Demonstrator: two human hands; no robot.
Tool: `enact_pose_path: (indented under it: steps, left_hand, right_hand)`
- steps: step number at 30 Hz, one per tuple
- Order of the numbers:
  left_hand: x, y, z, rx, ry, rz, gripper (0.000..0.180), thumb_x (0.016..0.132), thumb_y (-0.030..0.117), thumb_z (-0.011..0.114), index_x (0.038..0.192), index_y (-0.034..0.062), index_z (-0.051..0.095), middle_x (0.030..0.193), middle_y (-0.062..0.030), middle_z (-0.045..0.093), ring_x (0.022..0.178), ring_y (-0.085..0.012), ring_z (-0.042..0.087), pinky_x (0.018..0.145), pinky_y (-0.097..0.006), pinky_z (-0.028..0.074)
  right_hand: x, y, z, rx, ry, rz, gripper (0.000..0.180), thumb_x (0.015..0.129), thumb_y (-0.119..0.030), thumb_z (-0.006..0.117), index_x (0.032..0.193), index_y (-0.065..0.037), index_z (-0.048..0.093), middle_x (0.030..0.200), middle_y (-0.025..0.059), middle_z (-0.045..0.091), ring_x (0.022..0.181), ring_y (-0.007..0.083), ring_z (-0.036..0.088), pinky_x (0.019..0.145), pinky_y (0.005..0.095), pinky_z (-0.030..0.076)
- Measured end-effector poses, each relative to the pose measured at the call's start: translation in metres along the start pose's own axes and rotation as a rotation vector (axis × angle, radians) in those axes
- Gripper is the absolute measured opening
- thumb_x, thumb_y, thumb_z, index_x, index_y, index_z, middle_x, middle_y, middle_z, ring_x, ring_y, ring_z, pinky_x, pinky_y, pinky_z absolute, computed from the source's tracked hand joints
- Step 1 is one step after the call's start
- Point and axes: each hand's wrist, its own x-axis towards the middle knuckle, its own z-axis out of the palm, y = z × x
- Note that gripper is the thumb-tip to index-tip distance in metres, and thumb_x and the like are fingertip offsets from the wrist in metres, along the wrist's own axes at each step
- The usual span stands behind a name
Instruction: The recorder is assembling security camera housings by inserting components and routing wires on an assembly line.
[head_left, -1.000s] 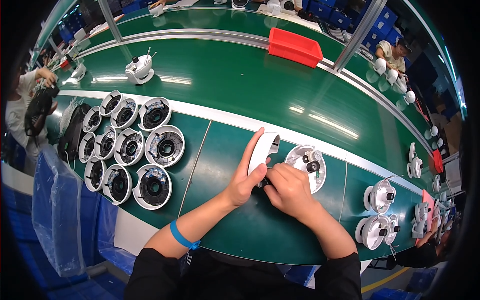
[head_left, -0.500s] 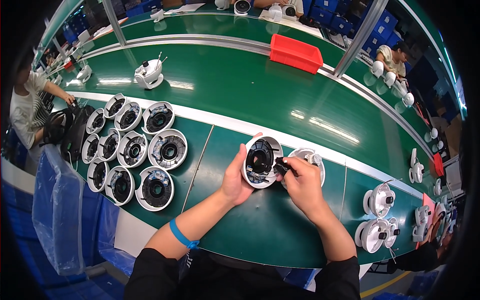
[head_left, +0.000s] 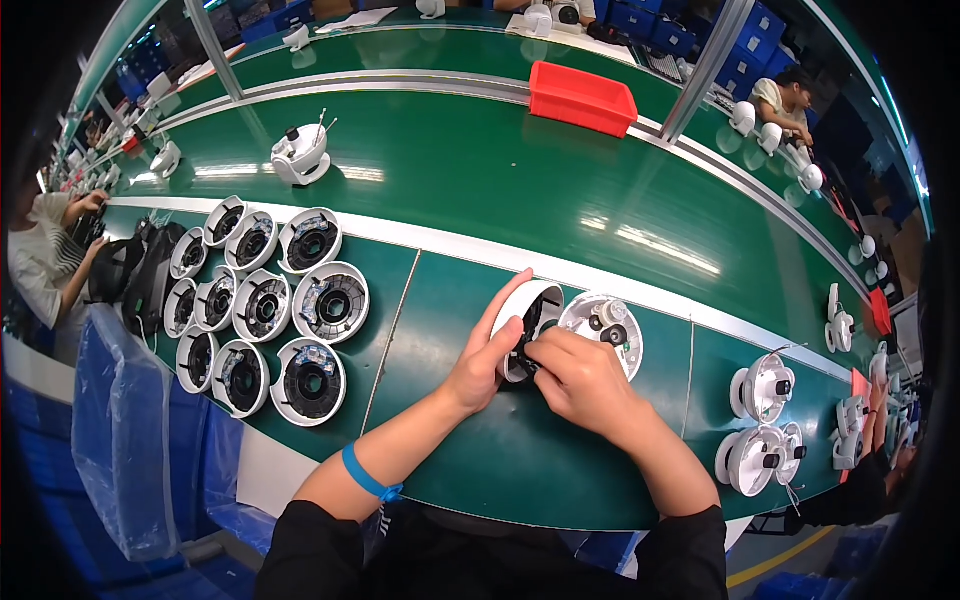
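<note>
Fingers of the left hand (head_left: pixel 478 372): wrapped around the outer wall of a white, round plastic shell with a black lining (head_left: pixel 525 305), the thumb over its near rim.
Fingers of the right hand (head_left: pixel 588 378): bunched at the shell's open face, pinching a small black part (head_left: pixel 524 364), mostly hidden, so its shape cannot be told.
Landmark: an open white plastic dome half with a round pale fitting and dark cylinders inside (head_left: pixel 626 352), lying on the green worktop (head_left: pixel 480 470).
Held shell: just left of the dome half, tilted with its opening toward the right hand; whether the two touch cannot be told.
Open shells: well left of the dome half, eleven white round shells with black interiors (head_left: pixel 331 303) clustered together, open faces up, no hand on them.
Dome units: right of the dome half, three white rounded units with black lens-like cylinders (head_left: pixel 765 388) grouped together.
Belt: beyond the dome half, a green conveyor surface (head_left: pixel 470 190) bears a white rounded unit with upright thin leads (head_left: pixel 302 155), far to the left, and a red rectangular plastic bin (head_left: pixel 583 97), at the far edge.
Progress: apparently partway on the held shell; it and the dome half are unjoined, the latter's insides exposed. The eleven shells seem to await handling; the three units look further along.
</note>
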Motion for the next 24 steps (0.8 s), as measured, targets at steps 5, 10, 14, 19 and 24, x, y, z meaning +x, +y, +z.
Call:
enact_pose_path:
  steps: [5, 10, 14, 19, 24]
  left_hand:
    - [0.002, -0.003, 0.000, 0.099, 0.038, -0.022, 0.076, 0.106, 0.045, 0.053, 0.164, 0.0073, 0.022, 0.151, -0.0149, 0.050, 0.138, -0.0245, 0.051, 0.117, -0.039, 0.037]
    - [0.003, -0.001, 0.002, 0.074, 0.060, -0.044, 0.072, 0.108, 0.044, 0.049, 0.164, 0.0074, 0.023, 0.152, -0.0146, 0.050, 0.138, -0.0244, 0.051, 0.117, -0.039, 0.037]
    - [0.001, -0.002, 0.000, 0.030, 0.058, -0.039, 0.070, 0.108, 0.040, 0.051, 0.164, 0.0079, 0.024, 0.150, -0.0128, 0.050, 0.137, -0.0217, 0.050, 0.116, -0.036, 0.037]
    - [0.000, -0.004, -0.005, 0.030, 0.004, -0.022, 0.068, 0.108, 0.035, 0.054, 0.164, 0.0076, 0.027, 0.151, -0.0117, 0.049, 0.137, -0.0193, 0.047, 0.116, -0.034, 0.035]
    - [0.000, -0.008, -0.008, 0.203, -0.024, 0.059, 0.069, 0.105, 0.030, 0.056, 0.163, 0.0043, 0.028, 0.155, -0.0131, 0.044, 0.141, -0.0209, 0.042, 0.120, -0.034, 0.029]
  right_hand:
    - [0.000, 0.006, 0.008, -0.209, 0.054, -0.175, 0.021, 0.075, -0.002, 0.071, 0.095, -0.002, 0.068, 0.082, 0.0076, 0.060, 0.070, 0.0249, 0.066, 0.059, 0.0370, 0.054]
    - [-0.002, 0.010, 0.010, -0.314, 0.070, -0.279, 0.017, 0.076, -0.005, 0.067, 0.093, -0.002, 0.066, 0.078, 0.0047, 0.055, 0.069, 0.0206, 0.064, 0.058, 0.0335, 0.054]
    - [-0.004, 0.011, 0.009, -0.287, 0.061, -0.251, 0.030, 0.069, -0.008, 0.077, 0.096, -0.003, 0.066, 0.080, 0.0068, 0.057, 0.067, 0.0235, 0.064, 0.056, 0.0365, 0.051]
    - [0.000, 0.008, 0.006, -0.274, 0.003, -0.259, 0.030, 0.066, -0.012, 0.078, 0.091, -0.005, 0.064, 0.079, 0.0062, 0.056, 0.064, 0.0226, 0.062, 0.054, 0.0366, 0.049]
    - [-0.004, 0.016, 0.014, -0.353, 0.001, -0.287, 0.022, 0.070, -0.010, 0.076, 0.087, -0.006, 0.062, 0.078, 0.0052, 0.057, 0.065, 0.0224, 0.062, 0.056, 0.0365, 0.049]
